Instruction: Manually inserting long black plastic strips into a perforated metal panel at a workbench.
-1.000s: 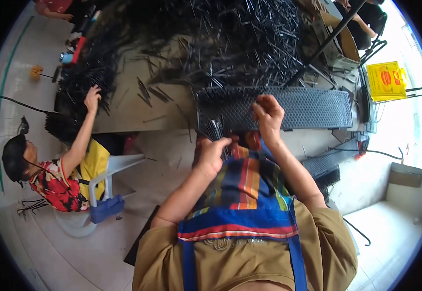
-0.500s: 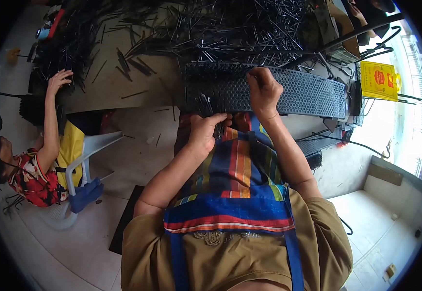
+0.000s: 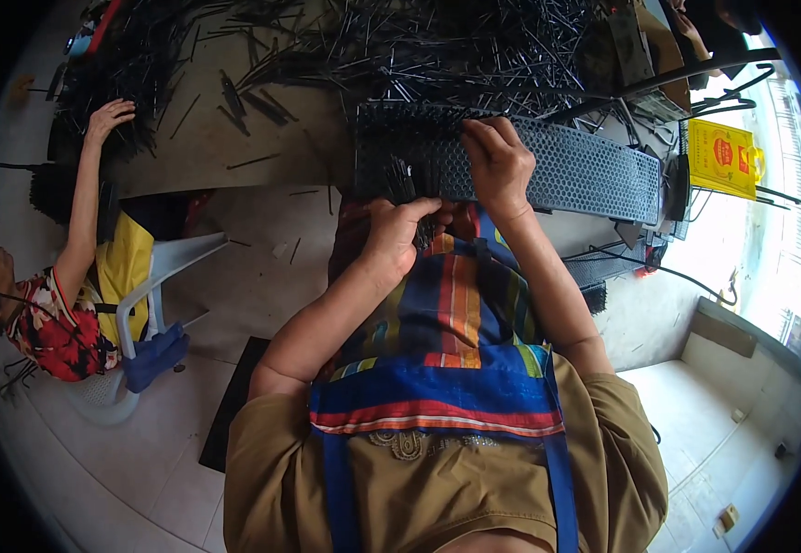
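Observation:
My left hand (image 3: 394, 238) is wrapped round a bundle of thin black strips (image 3: 407, 180), whose ends stick up above the thumb at the near edge of a panel. That long dark panel (image 3: 596, 173) is full of small round holes and lies across in front of me. Over its middle, my right hand (image 3: 502, 168) is closed in a pinch; whatever is between the fingertips is too small or hidden to make out. Along the panel's far left part, black strips (image 3: 419, 118) form a dark row close to the right fingertips.
Loose black strips (image 3: 474, 46) are heaped over the table (image 3: 313, 152). At the left, a co-worker's hand (image 3: 110, 118) reaches into another heap beside a pale plastic chair (image 3: 170, 276). A yellow bag (image 3: 721, 158) hangs at the right, near dark metal bars (image 3: 686, 72).
My right hand has shifted slightly left and stays pinched over the panel. The bundle in my left hand stands up more in view. The co-worker's hand has moved up.

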Demonstrator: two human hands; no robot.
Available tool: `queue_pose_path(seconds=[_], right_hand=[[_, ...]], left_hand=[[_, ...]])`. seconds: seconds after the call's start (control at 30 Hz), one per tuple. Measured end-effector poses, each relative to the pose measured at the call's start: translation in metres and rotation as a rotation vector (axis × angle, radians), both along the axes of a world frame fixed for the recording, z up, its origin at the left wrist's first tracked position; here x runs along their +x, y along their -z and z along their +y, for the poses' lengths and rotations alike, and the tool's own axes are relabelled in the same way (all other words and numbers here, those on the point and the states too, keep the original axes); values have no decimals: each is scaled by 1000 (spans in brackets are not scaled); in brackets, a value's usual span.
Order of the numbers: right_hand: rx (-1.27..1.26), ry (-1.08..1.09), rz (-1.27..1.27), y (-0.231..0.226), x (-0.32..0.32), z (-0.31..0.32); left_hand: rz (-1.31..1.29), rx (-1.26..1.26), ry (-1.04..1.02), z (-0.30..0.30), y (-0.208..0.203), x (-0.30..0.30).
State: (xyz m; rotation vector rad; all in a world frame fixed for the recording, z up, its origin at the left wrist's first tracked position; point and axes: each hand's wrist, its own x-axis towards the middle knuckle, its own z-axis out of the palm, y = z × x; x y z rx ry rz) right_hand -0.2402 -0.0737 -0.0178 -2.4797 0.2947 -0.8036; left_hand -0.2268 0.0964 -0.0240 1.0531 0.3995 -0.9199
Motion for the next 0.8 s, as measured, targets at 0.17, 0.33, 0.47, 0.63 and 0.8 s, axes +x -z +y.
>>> queue_pose_path(seconds=[0.17,0.33,0.47,0.63,0.8], right_hand=[[831,-108,172,14,-27,2],[750,16,191,-4,-36,19],[313,3,104,0,-7,4],[-18,22,116,-7,10,-3],[-62,-80,83,5,-4,-7]], left_hand=[[-24,-33,-36,-7,-2,-11],[40,7,5,-4,-15,-13],[13,-10,-26,-6,2,-10],[39,10,-63,-4,2,-6],[17,-15,-25,2,4,-4]])
